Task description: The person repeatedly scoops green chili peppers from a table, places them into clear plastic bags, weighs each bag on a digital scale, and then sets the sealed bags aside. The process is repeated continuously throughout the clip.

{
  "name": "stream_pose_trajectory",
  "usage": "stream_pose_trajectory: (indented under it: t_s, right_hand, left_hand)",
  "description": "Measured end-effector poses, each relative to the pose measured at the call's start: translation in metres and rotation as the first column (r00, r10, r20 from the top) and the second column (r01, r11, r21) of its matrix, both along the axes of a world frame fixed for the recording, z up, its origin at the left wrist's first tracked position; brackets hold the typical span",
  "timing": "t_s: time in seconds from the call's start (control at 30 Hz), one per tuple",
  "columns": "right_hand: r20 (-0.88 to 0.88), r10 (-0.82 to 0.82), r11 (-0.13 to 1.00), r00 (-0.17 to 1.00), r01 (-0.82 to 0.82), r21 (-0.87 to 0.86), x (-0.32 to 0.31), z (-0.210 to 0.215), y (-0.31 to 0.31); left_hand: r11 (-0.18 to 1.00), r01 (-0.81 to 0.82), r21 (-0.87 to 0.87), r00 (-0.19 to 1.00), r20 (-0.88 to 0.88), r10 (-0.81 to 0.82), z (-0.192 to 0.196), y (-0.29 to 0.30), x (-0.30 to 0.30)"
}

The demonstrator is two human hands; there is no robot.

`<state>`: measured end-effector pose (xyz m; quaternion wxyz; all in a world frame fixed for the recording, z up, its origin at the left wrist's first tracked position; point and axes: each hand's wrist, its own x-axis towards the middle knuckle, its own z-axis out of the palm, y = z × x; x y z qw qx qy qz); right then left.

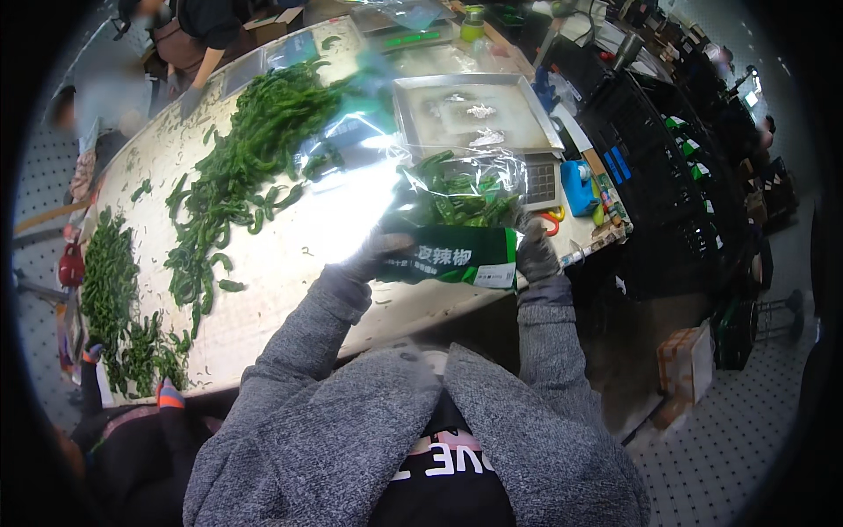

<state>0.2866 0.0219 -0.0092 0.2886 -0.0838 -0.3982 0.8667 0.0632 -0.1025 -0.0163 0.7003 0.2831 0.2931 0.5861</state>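
A clear plastic bag (452,250) with a dark green printed band and a white label hangs between my hands over the table's near edge. Long green peppers (461,204) show through its clear part. My left hand (375,253), gloved in grey, grips the bag's left side. On the opposite side, my right hand (537,251), also gloved, closes round the bag's right edge by the label. Some fingers are hidden or blurred on both hands. Glare whitens the table just left of the bag.
A heap of green peppers (263,123) spreads over the white table (263,307). Beyond the bag lies a shallow metal tray (474,114). A blue tape dispenser (578,186) and red-handled scissors (553,221) are at right, near black crates (645,149). Co-workers stand along the left side.
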Motion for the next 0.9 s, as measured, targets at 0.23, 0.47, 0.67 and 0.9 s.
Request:
stream_pose_trajectory:
  t_s: [0.23, 0.47, 0.67, 0.9]
  right_hand:
    - [0.303, -0.079, 0.997, 0.95, 0.083, 0.0, 0.008, -0.036, -0.035]
    - [0.383, -0.315, 0.941, 0.868, 0.232, 0.247, 0.023, -0.027, -0.04]
    - [0.401, -0.292, 0.956, 0.869, 0.258, 0.138, 0.058, -0.03, -0.021]
    - [0.147, -0.439, 0.606, 0.887, 0.171, 0.777, 0.104, -0.004, 0.024]
  left_hand:
    - [0.99, -0.078, 0.116, 0.984, -0.149, 0.095, 0.012, 0.004, 0.006]
    - [0.997, 0.041, 0.068, 0.987, -0.16, -0.03, -0.004, 0.01, 0.007]
    - [1.0, -0.009, -0.013, 0.989, -0.15, 0.007, 0.002, 0.024, 0.039]
    - [0.995, 0.036, -0.089, 0.995, 0.1, -0.027, -0.022, 0.061, 0.068]
